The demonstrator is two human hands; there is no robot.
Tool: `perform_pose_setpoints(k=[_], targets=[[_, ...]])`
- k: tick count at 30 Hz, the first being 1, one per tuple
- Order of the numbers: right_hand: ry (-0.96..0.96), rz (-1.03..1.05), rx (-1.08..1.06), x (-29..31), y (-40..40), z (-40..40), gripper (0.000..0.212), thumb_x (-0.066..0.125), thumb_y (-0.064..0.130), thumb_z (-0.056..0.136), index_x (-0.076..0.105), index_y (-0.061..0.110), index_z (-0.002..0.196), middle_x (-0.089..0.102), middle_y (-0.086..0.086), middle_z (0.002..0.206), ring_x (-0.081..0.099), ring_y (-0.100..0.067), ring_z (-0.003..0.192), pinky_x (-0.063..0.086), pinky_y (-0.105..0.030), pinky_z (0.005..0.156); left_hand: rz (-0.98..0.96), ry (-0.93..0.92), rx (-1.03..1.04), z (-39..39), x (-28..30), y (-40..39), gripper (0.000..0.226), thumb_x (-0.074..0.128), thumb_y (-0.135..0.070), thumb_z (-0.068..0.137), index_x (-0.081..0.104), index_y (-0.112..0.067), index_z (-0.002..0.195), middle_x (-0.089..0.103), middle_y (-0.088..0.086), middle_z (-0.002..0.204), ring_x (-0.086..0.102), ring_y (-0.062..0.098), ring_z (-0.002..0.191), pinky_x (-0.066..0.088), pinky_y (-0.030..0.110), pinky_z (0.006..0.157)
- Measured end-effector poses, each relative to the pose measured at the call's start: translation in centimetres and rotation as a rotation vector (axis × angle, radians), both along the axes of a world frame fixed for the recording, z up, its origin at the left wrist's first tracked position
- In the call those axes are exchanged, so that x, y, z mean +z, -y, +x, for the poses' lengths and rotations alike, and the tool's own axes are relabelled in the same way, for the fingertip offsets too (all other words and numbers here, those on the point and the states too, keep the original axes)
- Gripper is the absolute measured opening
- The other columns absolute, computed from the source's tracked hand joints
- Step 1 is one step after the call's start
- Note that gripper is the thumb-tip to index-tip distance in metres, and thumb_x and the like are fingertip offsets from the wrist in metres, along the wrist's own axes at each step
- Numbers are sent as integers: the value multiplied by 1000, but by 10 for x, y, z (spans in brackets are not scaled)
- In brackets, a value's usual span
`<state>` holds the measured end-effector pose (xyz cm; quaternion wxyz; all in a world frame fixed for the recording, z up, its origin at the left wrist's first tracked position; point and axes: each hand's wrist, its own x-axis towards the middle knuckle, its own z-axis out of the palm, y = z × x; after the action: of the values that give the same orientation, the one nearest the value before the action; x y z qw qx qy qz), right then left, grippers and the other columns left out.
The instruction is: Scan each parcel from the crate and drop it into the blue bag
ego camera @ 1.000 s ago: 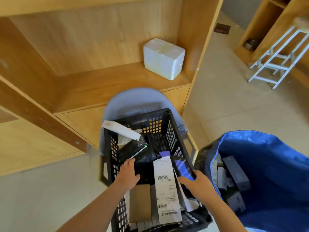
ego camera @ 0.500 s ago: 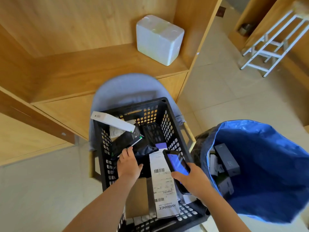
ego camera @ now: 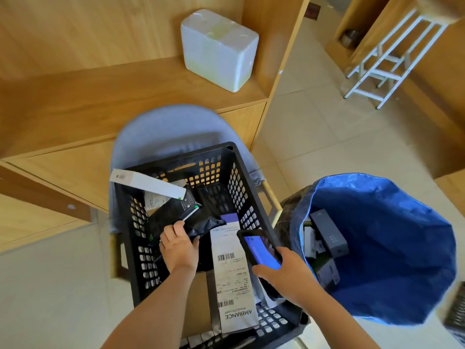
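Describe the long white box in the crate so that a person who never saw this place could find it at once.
Start at the black crate on the grey chair, left of the blue bag. At its far left corner, a white box leans on the rim, one end sticking out. It is the only plain white carton, with a small barcode at that end; the parcels below it are black.
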<state>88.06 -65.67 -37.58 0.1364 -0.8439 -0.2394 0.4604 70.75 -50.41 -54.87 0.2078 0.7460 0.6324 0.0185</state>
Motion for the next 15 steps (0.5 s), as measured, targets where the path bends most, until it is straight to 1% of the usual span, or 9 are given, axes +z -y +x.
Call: perform_pose_setpoints(k=[3,5,7,8,11,13,15], targets=[[9,16,8,2,3,3,32,74,45,79,53,27,96,63,5,91,61,-10,69,45,-18,55,0,53,-41,-10,6,-5,47,83,-20,74,56,-12,112,52,12,109,51,33,100,53,46,77],[9,28,12,4,4,3,30,75,43,80,52,28,92,63,6,87,59,-8,66,43,-16,52,3,48,-93,-19,13,-10,32,76,-20,82,59,-15,109,54,6,106,52,28,101,53,41,66],[1,33,13,6,5,2,30,75,43,81,51,29,91,62,7,86,58,-7,65,41,-15,51,45,46,-158,-28,18,-13,17,70,-21,87,60,-16,99,54,1,98,54,23,93,50,37,55],[1,33,18,7,5,2,30,74,44,81,51,28,91,61,7,85,58,-7,64,40,-15,51,53,50,-174,-31,21,-15,11,68,-22,89,60,-17,95,53,-1,94,54,22,88,48,35,53],[-5,35,21,9,6,-1,35,75,46,81,55,23,99,63,6,88,60,-8,68,40,-17,53,21,127,-140,-36,34,-19,7,63,-24,94,59,-17,94,52,-5,91,55,19,81,42,30,56],[-9,45,19,12,8,-3,35,74,44,82,56,22,102,64,6,91,61,-7,73,41,-17,54,14,247,-137,-39,46,-22,7,61,-22,95,60,-15,97,53,-7,99,55,16,85,45,29,66],[-15,55,24,16,9,-5,34,74,44,83,54,24,103,64,8,93,61,-6,76,43,-17,56,2,378,-174,-42,60,-22,9,59,-20,97,60,-13,102,55,-8,106,54,9,92,44,25,78]])
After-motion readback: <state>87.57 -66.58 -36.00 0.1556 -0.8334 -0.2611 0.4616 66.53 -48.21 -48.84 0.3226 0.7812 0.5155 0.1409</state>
